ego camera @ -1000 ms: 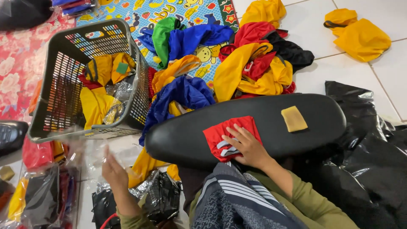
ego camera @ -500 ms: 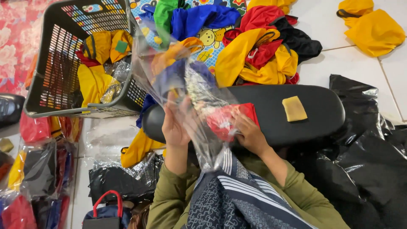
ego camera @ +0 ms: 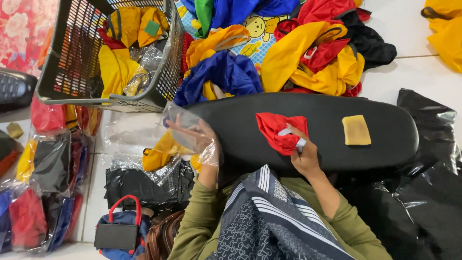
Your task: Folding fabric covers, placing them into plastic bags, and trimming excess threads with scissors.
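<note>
Red cloth (ego camera: pixel 278 131) in right hand (ego camera: pixel 304 156); left hand (ego camera: pixel 199 139) w/ clear bag (ego camera: pixel 185 129).

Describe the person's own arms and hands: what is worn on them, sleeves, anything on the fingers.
Both arms wear long olive-green sleeves reaching the wrists. The left hand and right hand are bare, with no gloves; no rings or watch can be made out. A dark blue patterned cloth with white stripes hangs between the arms.

Bright, even light, soft shadows, glare on the clear plastic bag (ego camera: pixel 192 137), slight blur at the edges.
</note>
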